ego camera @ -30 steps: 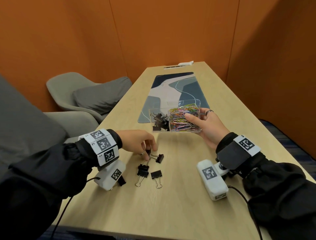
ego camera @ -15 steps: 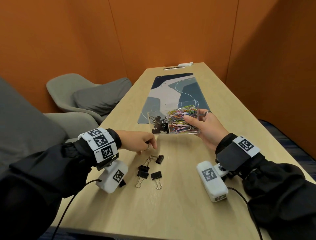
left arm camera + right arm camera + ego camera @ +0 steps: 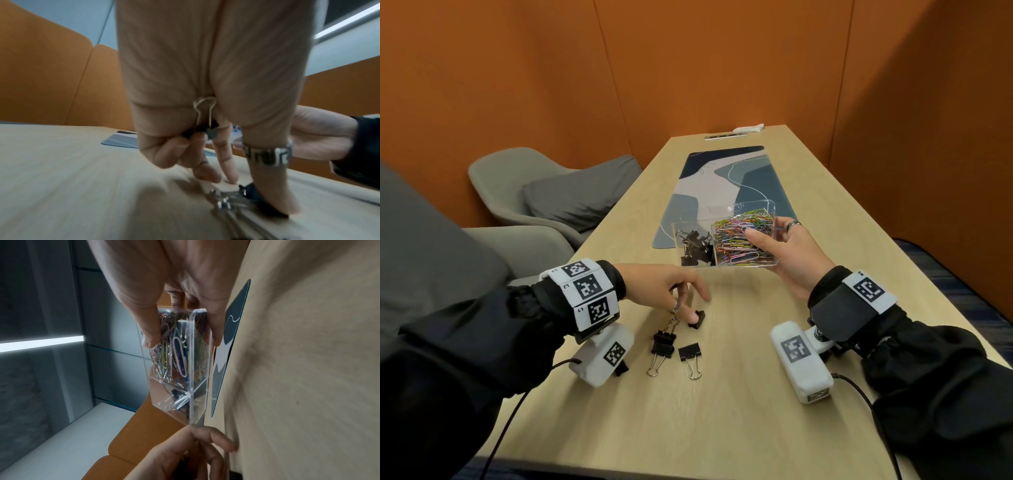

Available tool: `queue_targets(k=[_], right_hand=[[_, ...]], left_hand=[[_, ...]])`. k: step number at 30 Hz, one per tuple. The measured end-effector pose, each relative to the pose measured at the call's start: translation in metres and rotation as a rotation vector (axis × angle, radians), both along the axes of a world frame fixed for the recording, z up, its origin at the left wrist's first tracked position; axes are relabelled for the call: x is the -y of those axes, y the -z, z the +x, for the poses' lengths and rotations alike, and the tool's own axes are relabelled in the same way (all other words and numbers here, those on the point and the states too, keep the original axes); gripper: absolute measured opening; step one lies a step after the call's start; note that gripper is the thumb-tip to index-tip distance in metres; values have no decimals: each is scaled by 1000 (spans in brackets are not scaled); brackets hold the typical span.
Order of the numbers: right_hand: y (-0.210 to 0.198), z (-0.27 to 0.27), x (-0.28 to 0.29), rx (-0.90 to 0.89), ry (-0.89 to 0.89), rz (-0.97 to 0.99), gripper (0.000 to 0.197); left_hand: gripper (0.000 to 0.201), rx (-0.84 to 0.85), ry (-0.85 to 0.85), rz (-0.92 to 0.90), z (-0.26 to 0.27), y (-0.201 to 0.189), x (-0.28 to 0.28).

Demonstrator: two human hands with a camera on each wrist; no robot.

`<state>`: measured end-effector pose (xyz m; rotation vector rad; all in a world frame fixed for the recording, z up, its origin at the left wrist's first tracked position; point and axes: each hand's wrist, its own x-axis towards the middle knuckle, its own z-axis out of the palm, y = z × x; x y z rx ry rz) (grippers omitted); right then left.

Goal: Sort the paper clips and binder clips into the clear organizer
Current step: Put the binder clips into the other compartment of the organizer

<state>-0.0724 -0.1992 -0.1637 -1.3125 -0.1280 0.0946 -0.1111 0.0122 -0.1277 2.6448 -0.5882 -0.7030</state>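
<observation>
Room: orange panelled walls (image 3: 688, 68) fill the upper half of the head view; grey chairs (image 3: 544, 185) at left centre, the nearest cut off by the left edge; in the right wrist view a lit ceiling strip at left.

Table (image 3: 739, 411): pale wood, running from the bottom edge to upper centre; its near left corner hidden by a black sleeve; a blue-grey patterned mat (image 3: 722, 178) lies along its middle; small white and silver items at the far end, too small to identify.

Clear organizer (image 3: 726, 240): centre right of the head view, raised off the table over the mat's near end; its right compartment is heaped with coloured paper clips (image 3: 743, 240), its left holds black binder clips (image 3: 693, 245); a further rear section is hard to make out through the glare.

Right hand (image 3: 787, 257): fingers curled about the organizer's right end, thumb lying on top over the paper clips, remaining fingers underneath and mostly hidden.

Left hand (image 3: 664, 287): lower centre left, low over the table; the left wrist view shows one binder clip (image 3: 205, 120) pinched inside the curled fingers, its body largely hidden, only the wire loop plain; thumb and two fingertips reach down at another clip (image 3: 697, 318) on the table; contact blurred.

Loose binder clips (image 3: 664, 346): three on the table just below the left hand, one partly under the fingertips.
</observation>
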Motion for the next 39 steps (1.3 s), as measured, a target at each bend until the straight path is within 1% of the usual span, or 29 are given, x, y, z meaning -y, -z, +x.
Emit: queue_targets(k=[2, 5, 11, 15, 16, 18, 21, 23, 25, 27, 29, 30, 33, 35, 37, 39], right_hand=[[0, 0, 0, 3, 3, -2, 54], [0, 0, -1, 1, 10, -8, 53], [-1, -1, -1, -1, 15, -6, 53], [-1, -1, 0, 0, 14, -5, 52], [-1, -1, 0, -2, 12, -6, 53], [-1, -1, -1, -1, 11, -4, 54], [-1, -1, 0, 5, 15, -2, 55], [-1, -1, -1, 7, 14, -4, 53], [-1, -2, -1, 6, 11, -2, 53], [-1, -2, -1, 7, 7, -3, 52], [-1, -2, -1, 13, 5, -11, 52], [-1, -2, -1, 16, 5, -12, 52], [-2, -2, -1, 18, -2, -3, 52], [-2, -2, -1, 19, -18, -11, 52], [-1, -2, -1, 21, -38, -24, 53], [-1, -3, -2, 21, -51, -30, 54]], left_hand=[[36, 13, 13, 36, 2, 6, 1], [26, 11, 3, 88, 3, 10, 2], [32, 97, 29, 121, 2, 10, 4], [24, 124, 44, 111, 1, 9, 5], [23, 134, 35, 88, 1, 8, 5], [27, 146, -5, 21, 3, 7, 1], [28, 141, -82, -130, 2, -1, -5], [28, 125, -103, -222, 0, -10, -5], [25, 139, -107, -254, -3, -19, -5], [17, 139, -132, -303, -5, -26, -6], [29, 117, -160, -384, -5, -31, -8], [33, 89, -186, -450, -4, -32, -8], [21, 47, -310, -653, -2, -38, -8], [20, 60, -389, -730, 1, -44, -7], [16, 120, -428, -726, 4, -50, -7], [5, 219, -432, -629, 9, -54, -5]])
